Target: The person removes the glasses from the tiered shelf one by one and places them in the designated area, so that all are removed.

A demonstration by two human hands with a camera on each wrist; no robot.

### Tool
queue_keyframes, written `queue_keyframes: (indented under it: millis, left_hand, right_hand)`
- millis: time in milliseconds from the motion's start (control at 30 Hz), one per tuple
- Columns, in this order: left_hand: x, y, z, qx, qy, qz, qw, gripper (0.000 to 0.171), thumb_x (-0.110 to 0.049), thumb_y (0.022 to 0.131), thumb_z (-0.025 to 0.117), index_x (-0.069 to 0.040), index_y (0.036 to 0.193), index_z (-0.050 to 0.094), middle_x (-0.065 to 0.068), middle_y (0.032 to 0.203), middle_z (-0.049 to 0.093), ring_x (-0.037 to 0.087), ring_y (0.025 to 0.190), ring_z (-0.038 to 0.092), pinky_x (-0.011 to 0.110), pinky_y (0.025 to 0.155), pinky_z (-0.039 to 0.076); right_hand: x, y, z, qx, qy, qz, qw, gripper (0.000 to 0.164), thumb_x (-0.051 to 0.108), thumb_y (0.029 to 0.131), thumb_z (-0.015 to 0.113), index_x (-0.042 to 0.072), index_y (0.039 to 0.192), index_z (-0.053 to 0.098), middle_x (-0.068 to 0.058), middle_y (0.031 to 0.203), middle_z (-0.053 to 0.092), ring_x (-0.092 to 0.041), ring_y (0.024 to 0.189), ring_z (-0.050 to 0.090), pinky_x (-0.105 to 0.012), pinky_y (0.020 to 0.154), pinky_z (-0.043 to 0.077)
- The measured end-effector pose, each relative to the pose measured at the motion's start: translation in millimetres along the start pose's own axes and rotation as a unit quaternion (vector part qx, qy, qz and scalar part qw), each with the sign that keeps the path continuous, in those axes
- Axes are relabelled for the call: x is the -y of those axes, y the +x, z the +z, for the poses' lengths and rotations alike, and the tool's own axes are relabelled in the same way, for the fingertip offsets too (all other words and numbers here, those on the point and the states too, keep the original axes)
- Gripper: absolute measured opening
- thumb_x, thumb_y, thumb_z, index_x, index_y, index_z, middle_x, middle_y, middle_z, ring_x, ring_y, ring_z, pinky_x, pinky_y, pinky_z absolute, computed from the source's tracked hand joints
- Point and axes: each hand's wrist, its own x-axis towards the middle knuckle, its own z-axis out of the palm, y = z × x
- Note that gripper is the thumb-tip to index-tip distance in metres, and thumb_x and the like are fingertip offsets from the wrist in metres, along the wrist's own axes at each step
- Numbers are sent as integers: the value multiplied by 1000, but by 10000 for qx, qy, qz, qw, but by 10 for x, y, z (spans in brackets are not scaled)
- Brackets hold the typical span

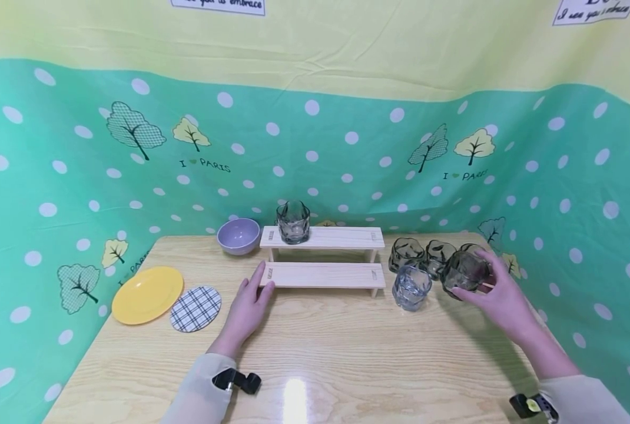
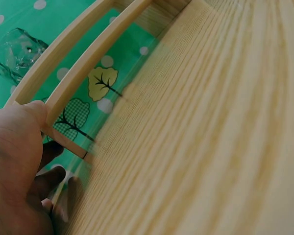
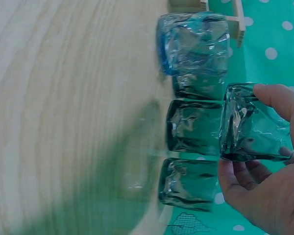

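At the right, my right hand point(image 1: 506, 297) grips a dark, wavy-sided drinking glass point(image 1: 463, 272) between thumb and fingers. In the right wrist view this held glass point(image 3: 252, 125) is apart from the table, beside other dark glasses. My left hand point(image 1: 248, 309) holds the left end of the lower board of a two-tier wooden rack point(image 1: 322, 275). The left wrist view shows its thumb point(image 2: 36, 112) on the board's corner and other fingers by the leg. Another dark glass point(image 1: 294, 224) stands on the upper tier, towards the left.
A bluish clear glass point(image 1: 411, 288) stands right of the rack, in front of dark glasses point(image 1: 406, 254). Left of the rack is a purple bowl point(image 1: 238, 237). A yellow plate point(image 1: 148, 294) and a checked round mat point(image 1: 195, 309) lie farther left. Green patterned cloth point(image 1: 315, 171) hangs behind.
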Motion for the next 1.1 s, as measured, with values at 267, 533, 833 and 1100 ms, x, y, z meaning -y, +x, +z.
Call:
queue_keyframes:
  millis: [267,533,833,1100]
  left_hand:
    - [-6,1,-6,7,22,0,10000,70,-50,118,49,-20,178,26,22,174,39,60,161,19,76,127,22]
    - [-13,-3,-7,14,41,-23,10000,71,-50,118,48,-20,178,26,22,174,38,59,161,19,76,127,21]
    - [-32,-8,-10,51,38,-50,10000,71,-51,118,48,-20,178,26,20,175,36,59,161,18,76,128,21]
    - [-31,-6,-12,35,42,-51,10000,70,-49,118,49,-19,178,26,20,175,37,59,161,18,76,128,21]
  right_hand:
    - [-167,15,104,177,-217,-104,9996,113,24,94,93,3,174,17,-45,151,43,-63,126,60,-34,87,67]
    - [-315,59,245,132,-575,-229,9980,110,23,91,95,1,172,24,-44,150,46,-62,124,60,-65,98,61]
    - [-443,125,338,42,-749,-630,9952,105,12,85,97,-4,165,31,-44,163,34,-68,133,49,-84,107,43]
    - [-465,156,387,114,-775,-576,9953,105,11,86,97,-7,164,29,-45,159,37,-67,133,50,-81,108,45]
